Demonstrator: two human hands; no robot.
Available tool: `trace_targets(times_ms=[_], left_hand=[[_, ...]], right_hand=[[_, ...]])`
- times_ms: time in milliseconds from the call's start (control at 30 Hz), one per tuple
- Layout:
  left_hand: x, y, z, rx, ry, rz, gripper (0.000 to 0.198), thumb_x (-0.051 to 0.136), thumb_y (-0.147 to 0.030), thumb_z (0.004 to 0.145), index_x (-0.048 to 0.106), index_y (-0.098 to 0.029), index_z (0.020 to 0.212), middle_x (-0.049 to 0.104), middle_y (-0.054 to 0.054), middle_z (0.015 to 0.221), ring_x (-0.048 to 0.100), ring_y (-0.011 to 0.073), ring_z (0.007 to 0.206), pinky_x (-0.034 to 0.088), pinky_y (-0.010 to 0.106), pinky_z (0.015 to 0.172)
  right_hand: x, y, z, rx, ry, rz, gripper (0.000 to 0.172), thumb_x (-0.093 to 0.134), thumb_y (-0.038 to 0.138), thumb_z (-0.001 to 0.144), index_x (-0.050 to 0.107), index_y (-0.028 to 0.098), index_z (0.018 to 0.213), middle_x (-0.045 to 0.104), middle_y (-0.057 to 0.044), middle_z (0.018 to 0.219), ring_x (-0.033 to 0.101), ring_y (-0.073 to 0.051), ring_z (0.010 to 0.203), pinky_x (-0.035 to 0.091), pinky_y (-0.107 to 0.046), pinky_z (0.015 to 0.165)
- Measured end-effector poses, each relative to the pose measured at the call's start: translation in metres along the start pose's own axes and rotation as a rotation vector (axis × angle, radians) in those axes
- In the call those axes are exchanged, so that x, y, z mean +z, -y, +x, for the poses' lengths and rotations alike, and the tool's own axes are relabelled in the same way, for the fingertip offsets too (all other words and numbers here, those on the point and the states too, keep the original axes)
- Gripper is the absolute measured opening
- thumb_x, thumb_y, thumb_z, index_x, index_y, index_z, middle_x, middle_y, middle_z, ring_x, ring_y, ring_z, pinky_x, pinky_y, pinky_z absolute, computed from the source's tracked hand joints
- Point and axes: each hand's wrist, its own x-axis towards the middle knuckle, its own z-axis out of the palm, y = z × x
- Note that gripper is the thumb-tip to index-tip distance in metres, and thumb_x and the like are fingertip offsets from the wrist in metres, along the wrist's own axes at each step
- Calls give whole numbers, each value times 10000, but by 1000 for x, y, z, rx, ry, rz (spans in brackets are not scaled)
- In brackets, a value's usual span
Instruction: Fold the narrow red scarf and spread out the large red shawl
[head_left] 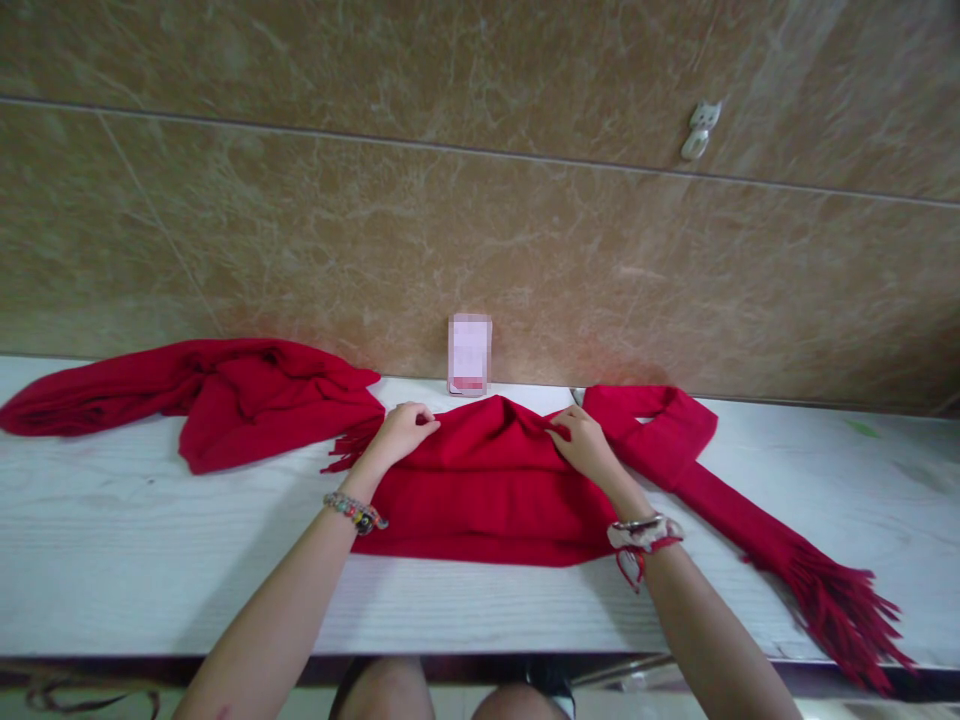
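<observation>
A red fringed scarf point(487, 490) lies partly folded on the white table point(135, 560) in front of me. My left hand point(401, 430) is closed, pinching the scarf's far edge at the left. My right hand point(581, 440) is closed too, pinching the same far edge at the right. The scarf's long tail runs off to the right and ends in a fringe point(847, 610) near the table's front edge. A beaded bracelet sits on my left wrist and a band with red threads on my right wrist.
A second red scarf point(225, 395) lies bunched at the back left of the table. A small pink-white card point(469, 355) leans against the brown marble wall point(480, 220). A white hook point(700, 130) is fixed high on the wall. My knees show below the table.
</observation>
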Motion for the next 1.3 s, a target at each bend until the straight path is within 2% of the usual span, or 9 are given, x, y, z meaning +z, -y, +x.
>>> trace_targets(times_ms=[100, 267, 367, 433, 500, 600, 767, 1033, 1300], left_hand=[[-9, 3, 2, -18, -120, -1, 92, 502, -266, 651, 511, -205, 583, 620, 34, 701, 572, 206, 751, 426, 311, 746], [-30, 2, 3, 93, -562, -230, 141, 505, -340, 673, 512, -199, 677, 574, 18, 754, 541, 185, 796, 420, 312, 778], [-45, -2, -3, 235, -599, -552, 171, 557, -358, 629, 489, -203, 645, 537, 0, 723, 523, 160, 737, 428, 292, 727], [-55, -4, -8, 297, -454, -760, 225, 561, -377, 613, 433, -205, 546, 486, -6, 637, 496, 146, 639, 428, 287, 646], [-63, -3, -13, 312, -144, -859, 326, 549, -423, 618, 373, -206, 451, 430, -7, 537, 458, 138, 539, 410, 290, 562], [-63, 0, -14, 201, 186, -700, 399, 516, -496, 662, 399, -207, 412, 442, 1, 477, 453, 145, 499, 390, 295, 537], [-34, 1, -5, -15, -6, -241, 400, 461, -568, 660, 528, -192, 541, 540, -2, 552, 513, 176, 606, 395, 288, 614], [-1, 6, -3, 23, 239, -131, 257, 553, -436, 620, 601, -185, 646, 673, 46, 721, 605, 212, 721, 447, 294, 679], [0, 8, 0, 6, 110, -52, 101, 549, -280, 603, 574, -203, 542, 655, 19, 619, 597, 195, 655, 445, 285, 651]], right_hand=[[-12, 5, 5, -1, -208, 130, 75, 560, 214, 728, 583, 197, 658, 545, -33, 694, 529, -179, 676, 433, -310, 659], [-41, 18, 5, 69, -615, 302, 91, 545, 276, 746, 553, 205, 690, 512, -14, 707, 490, -174, 697, 405, -310, 661], [-53, 21, 2, 65, -705, 458, 111, 558, 281, 718, 524, 209, 641, 479, 9, 661, 460, -158, 657, 384, -299, 633], [-58, 19, 2, 17, -634, 642, 199, 510, 310, 725, 471, 211, 557, 451, 14, 608, 448, -152, 616, 381, -303, 612], [-60, 13, 4, -47, -401, 811, 298, 445, 340, 745, 416, 213, 476, 433, 10, 552, 450, -152, 579, 386, -313, 596], [-56, 5, 8, -21, -143, 809, 379, 421, 356, 776, 411, 214, 425, 427, 7, 495, 448, -147, 536, 379, -305, 566], [-37, 6, 8, 67, -144, 389, 262, 507, 376, 765, 565, 200, 580, 512, -2, 570, 469, -145, 558, 385, -285, 567], [-5, 27, -7, -115, 226, 153, 104, 590, 242, 753, 659, 185, 805, 609, -76, 879, 567, -188, 784, 456, -343, 743], [-10, 28, -2, -73, 25, 232, 140, 545, 232, 778, 626, 198, 670, 566, -35, 734, 542, -164, 697, 447, -306, 687]])
